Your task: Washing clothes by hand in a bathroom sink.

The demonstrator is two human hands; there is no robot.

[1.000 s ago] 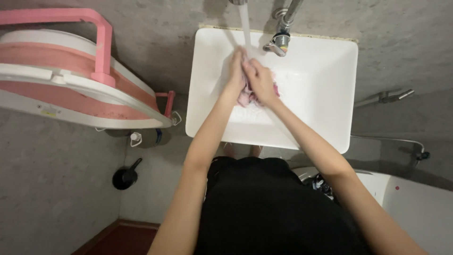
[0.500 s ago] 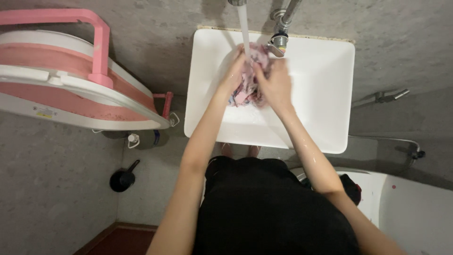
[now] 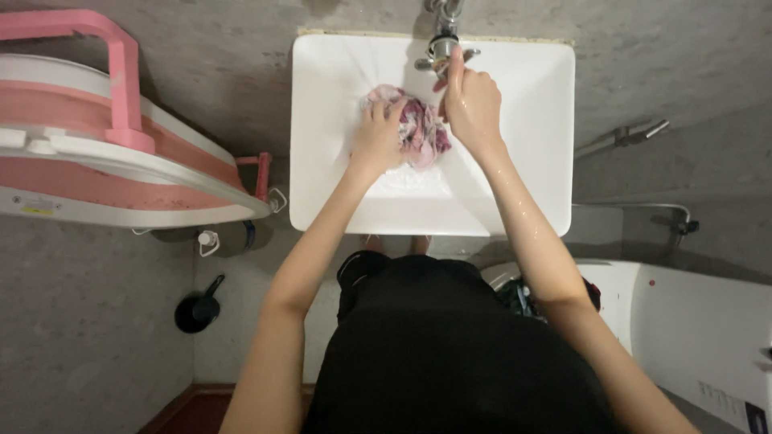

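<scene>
A wet pink patterned cloth [image 3: 418, 128] lies bunched in the white rectangular sink [image 3: 523, 177]. My left hand [image 3: 376, 137] presses on and grips its left side. My right hand [image 3: 470, 100] has left the cloth and reaches up to the metal tap handle [image 3: 442, 50] at the sink's back edge, with a finger touching it. No water stream shows. Both forearms are wet and stretch over the sink's front rim.
A pink and white folding tub [image 3: 104, 153] leans at the left. A black ladle-shaped scoop [image 3: 197, 309] and a small bottle [image 3: 207, 239] sit on the grey floor. A white appliance [image 3: 708, 337] stands at the right, with metal pipes [image 3: 623, 137] on the wall.
The water stream has stopped showing. My right hand let go of the cloth and moved up to the tap handle. The cloth dropped lower into the sink under my left hand.
</scene>
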